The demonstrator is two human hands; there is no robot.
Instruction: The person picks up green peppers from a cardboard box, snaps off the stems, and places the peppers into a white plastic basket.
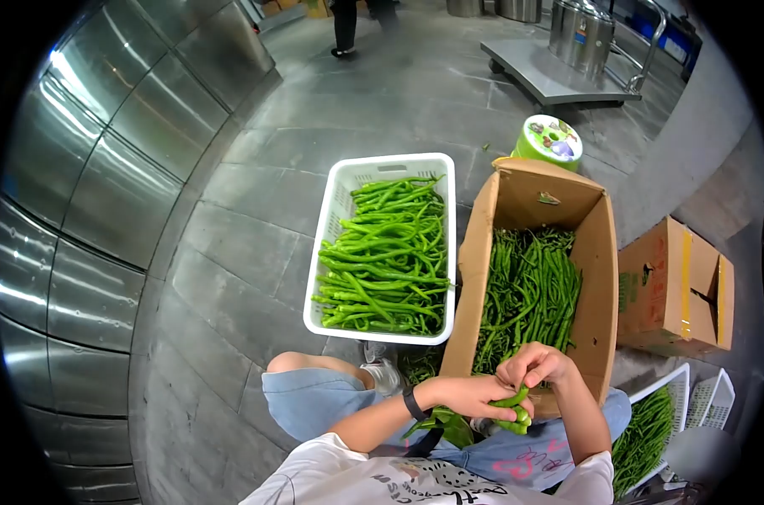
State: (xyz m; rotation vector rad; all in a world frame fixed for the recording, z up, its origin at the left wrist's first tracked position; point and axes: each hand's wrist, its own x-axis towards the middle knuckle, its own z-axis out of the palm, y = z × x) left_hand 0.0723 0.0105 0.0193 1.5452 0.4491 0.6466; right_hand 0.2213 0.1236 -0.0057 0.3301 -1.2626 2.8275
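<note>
My left hand, with a dark band on its wrist, is closed around a few long green chili peppers. Just above it, my right hand pinches at the upper end of one of these peppers; its fingertips partly hide that end. Both hands are over my lap, at the near edge of an open cardboard box holding many thin green chili peppers. Left of the box, a white plastic basket contains long, bright green chili peppers lying mostly crosswise.
A green stool with a patterned top stands behind the box. At right are a closed, taped carton and a white basket of green peppers. Farther back, a platform cart carries a metal pot. A person's legs show beyond.
</note>
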